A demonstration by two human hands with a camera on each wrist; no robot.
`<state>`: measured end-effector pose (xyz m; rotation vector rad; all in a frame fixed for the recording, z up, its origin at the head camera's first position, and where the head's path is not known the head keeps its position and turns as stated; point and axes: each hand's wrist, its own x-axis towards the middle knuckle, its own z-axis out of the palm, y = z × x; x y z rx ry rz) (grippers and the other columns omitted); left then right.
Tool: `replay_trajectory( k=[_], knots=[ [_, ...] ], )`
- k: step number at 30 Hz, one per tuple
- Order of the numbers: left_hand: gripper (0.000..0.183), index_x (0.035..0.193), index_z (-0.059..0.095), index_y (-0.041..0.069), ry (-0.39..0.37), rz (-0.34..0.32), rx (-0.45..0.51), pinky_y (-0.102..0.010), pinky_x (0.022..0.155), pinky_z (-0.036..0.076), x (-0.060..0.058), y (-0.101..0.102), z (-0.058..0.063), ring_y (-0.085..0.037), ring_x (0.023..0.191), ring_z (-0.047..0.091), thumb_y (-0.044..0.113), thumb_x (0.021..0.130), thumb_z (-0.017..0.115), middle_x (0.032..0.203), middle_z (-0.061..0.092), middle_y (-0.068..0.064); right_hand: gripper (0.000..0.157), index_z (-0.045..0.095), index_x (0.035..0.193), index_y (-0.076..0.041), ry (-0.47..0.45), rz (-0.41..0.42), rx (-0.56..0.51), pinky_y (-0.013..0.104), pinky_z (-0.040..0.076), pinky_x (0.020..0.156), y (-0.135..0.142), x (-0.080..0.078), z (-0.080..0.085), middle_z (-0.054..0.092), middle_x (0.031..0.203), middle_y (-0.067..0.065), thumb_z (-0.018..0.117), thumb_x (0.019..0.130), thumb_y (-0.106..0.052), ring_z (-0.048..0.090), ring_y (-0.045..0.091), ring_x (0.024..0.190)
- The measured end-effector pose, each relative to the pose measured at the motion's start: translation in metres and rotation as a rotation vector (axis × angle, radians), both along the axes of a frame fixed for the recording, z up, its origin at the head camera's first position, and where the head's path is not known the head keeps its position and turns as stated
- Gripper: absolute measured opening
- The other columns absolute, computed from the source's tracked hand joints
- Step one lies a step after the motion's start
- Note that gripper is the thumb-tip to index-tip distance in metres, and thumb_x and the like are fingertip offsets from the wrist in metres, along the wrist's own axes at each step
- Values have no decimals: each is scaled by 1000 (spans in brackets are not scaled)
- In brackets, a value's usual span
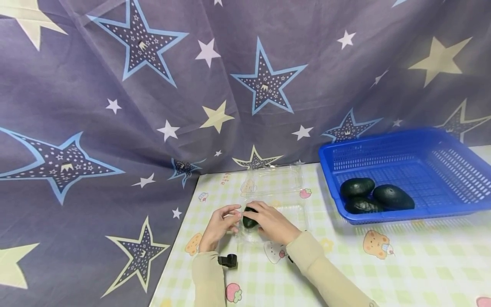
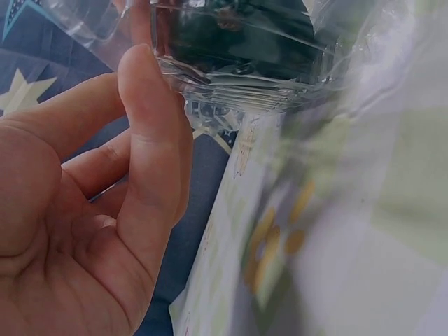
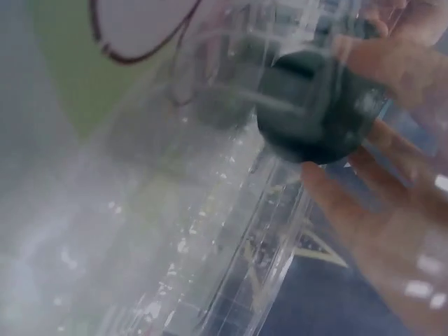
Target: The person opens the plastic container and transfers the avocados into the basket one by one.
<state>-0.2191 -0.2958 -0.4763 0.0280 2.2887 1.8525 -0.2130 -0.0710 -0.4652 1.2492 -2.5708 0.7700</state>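
A dark green avocado [image 1: 250, 218] sits at the left end of a clear plastic clamshell box [image 1: 303, 219], whose lid [image 1: 278, 179] lies opened toward the back. My right hand [image 1: 271, 221] comes over the box and holds the avocado, fingers on top and around its side. In the right wrist view the avocado [image 3: 315, 105] shows partly through the clear wall, with fingertips against it. My left hand [image 1: 220, 224] is at the box's left end. In the left wrist view its thumb and fingers pinch the clear wall [image 2: 238, 91] beside the avocado.
A blue perforated basket [image 1: 433, 209] stands at the right with three more avocados [image 1: 393, 197] in its left part. A checked, cartoon-print cloth [image 1: 422, 256] covers the table. Behind and left hangs a star-patterned curtain [image 1: 153, 128]. A black wrist strap piece [image 1: 229, 260] sits by the left sleeve.
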Motion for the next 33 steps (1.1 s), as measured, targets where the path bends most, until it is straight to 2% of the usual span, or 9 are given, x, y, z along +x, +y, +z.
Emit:
replay_trajectory(
  k=[5,11,16,22,28,33],
  knots=[
    [43,134,59,5,1,-4,3,-28,60,61,0,0,0,-16,66,62,20,95,69,107,60,-13,56,64,129,-10,32,-65,-21,47,52,102,-7,-1,-2,54,139,14,82,78,1,49,31,130],
    [43,133,59,5,4,-11,8,-28,58,61,0,-1,-1,-16,65,62,21,95,70,107,59,-14,56,66,126,-14,4,-168,-6,48,58,86,-15,1,-3,54,135,11,86,74,-2,50,30,123],
    [43,133,59,4,14,-9,12,-27,58,61,-1,-2,-1,-15,67,62,19,95,70,107,59,-13,59,65,129,-14,-13,-184,28,50,58,87,-18,0,-1,54,139,12,87,75,-5,48,32,128],
    [47,135,58,2,7,-16,12,-26,59,60,-2,1,1,-14,64,61,21,94,71,106,58,-12,45,70,121,-17,-19,-201,83,47,59,83,-18,-3,-1,59,132,10,83,80,-7,52,30,122],
    [48,135,57,-1,9,-19,6,-27,60,61,-3,3,2,-16,68,62,20,94,70,106,58,-13,44,72,118,-17,-31,-213,69,48,60,82,-9,-2,2,61,127,9,86,77,-10,54,30,116],
    [42,135,58,1,-2,3,-7,-28,60,61,-3,0,0,-18,69,63,15,96,67,107,59,-14,46,71,119,-19,-13,-230,74,48,59,81,-1,1,11,61,127,9,87,76,-12,54,30,117]
  ],
)
